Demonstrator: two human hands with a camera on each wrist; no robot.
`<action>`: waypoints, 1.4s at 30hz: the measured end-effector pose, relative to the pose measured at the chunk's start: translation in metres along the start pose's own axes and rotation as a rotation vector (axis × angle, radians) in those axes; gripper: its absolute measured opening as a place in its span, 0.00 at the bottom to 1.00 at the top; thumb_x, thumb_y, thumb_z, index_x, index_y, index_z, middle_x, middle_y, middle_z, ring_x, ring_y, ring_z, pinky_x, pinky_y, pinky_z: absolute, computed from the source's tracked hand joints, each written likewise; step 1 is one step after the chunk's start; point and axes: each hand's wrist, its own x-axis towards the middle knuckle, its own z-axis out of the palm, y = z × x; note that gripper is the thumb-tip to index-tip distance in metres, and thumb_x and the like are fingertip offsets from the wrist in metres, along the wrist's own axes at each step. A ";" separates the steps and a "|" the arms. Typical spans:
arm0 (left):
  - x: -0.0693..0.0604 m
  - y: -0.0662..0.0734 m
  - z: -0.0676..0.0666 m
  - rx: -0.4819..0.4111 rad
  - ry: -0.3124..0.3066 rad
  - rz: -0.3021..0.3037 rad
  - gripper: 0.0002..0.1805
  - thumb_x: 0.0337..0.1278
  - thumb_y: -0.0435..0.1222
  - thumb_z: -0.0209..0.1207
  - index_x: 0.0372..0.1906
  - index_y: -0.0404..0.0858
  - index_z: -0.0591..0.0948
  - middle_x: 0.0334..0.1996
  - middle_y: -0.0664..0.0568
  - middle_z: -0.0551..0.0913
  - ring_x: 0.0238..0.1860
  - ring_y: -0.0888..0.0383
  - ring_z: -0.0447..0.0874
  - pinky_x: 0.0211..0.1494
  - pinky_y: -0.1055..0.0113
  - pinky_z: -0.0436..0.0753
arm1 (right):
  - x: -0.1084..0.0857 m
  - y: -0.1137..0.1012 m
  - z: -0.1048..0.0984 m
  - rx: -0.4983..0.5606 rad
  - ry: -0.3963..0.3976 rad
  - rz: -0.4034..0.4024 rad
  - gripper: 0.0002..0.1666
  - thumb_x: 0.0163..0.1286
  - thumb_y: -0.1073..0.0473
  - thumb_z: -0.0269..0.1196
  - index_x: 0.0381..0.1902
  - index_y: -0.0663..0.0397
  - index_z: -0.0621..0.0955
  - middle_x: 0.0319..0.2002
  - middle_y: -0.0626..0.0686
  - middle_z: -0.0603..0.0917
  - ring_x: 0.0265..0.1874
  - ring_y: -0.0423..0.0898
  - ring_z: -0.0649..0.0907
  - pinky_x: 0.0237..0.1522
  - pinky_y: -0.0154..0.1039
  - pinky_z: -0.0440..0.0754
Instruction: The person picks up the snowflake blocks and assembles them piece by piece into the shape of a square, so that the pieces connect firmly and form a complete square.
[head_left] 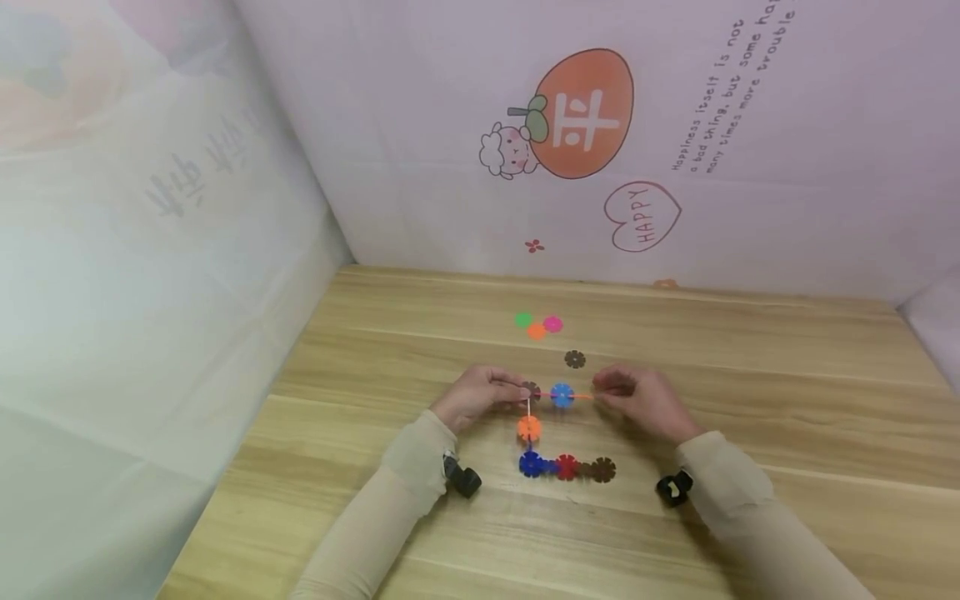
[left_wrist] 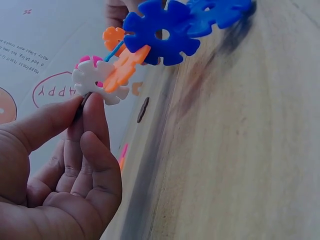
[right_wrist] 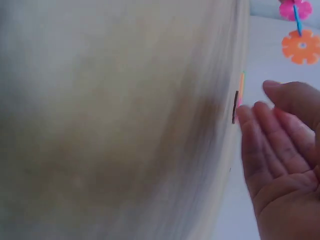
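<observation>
Beige sleeves (head_left: 372,522) reach in from the bottom of the head view, each with a small black device (head_left: 462,477) at the wrist. Between the hands is an open-sided chain of notched, flower-shaped plastic discs (head_left: 528,428), above a pale wood-grain tabletop (head_left: 817,392). Its lower row has dark brown, red and dark blue discs; an orange disc stands in the left side, a light blue disc (head_left: 562,395) in the upper row. At the upper left corner the left hand (head_left: 480,397) pinches a dark brown notched disc (head_left: 532,390). The right hand (head_left: 641,400) is beside the upper row's orange end. Beyond lie a loose brown disc (head_left: 574,359) and a group of green (head_left: 523,319), orange (head_left: 536,331) and pink (head_left: 552,324) discs, before a printed white cloth (head_left: 420,167).

From the left wrist, thumb and forefinger are clamped on the dark brown disc's edge, with a white disc (left_wrist: 95,80) joined just past it. This end is raised off the wood.

From the right wrist, the right hand's thumb stands apart from its extended fingers, nothing between them. The chain's orange end disc (right_wrist: 301,47) is near, with a gap to the thumb.
</observation>
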 end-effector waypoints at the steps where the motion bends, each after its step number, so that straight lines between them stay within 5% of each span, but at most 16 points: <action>1: 0.000 0.000 0.000 -0.001 -0.003 0.003 0.15 0.54 0.30 0.67 0.48 0.33 0.84 0.42 0.46 0.88 0.37 0.59 0.85 0.47 0.67 0.87 | 0.002 0.001 -0.001 -0.015 -0.004 0.003 0.16 0.63 0.63 0.69 0.49 0.60 0.82 0.45 0.57 0.88 0.45 0.52 0.86 0.51 0.45 0.86; 25: -0.001 0.000 0.002 0.019 0.000 0.017 0.15 0.57 0.30 0.66 0.49 0.32 0.83 0.43 0.45 0.88 0.38 0.60 0.86 0.50 0.67 0.86 | 0.057 -0.008 0.002 -0.163 -0.017 0.000 0.28 0.65 0.61 0.68 0.59 0.70 0.75 0.53 0.68 0.83 0.51 0.63 0.83 0.57 0.57 0.81; 34: -0.001 0.000 0.000 0.012 -0.009 0.016 0.14 0.58 0.31 0.65 0.50 0.32 0.83 0.43 0.44 0.88 0.38 0.60 0.86 0.50 0.66 0.86 | 0.067 -0.008 0.008 -0.270 -0.018 -0.054 0.22 0.65 0.64 0.67 0.55 0.68 0.79 0.50 0.66 0.85 0.49 0.61 0.84 0.55 0.56 0.82; 42: -0.001 0.000 -0.002 0.008 -0.002 0.012 0.14 0.58 0.31 0.65 0.50 0.31 0.83 0.43 0.43 0.88 0.38 0.60 0.86 0.50 0.66 0.86 | 0.067 -0.005 0.006 -0.228 -0.043 -0.018 0.20 0.64 0.64 0.68 0.52 0.67 0.81 0.49 0.65 0.85 0.49 0.61 0.83 0.55 0.56 0.82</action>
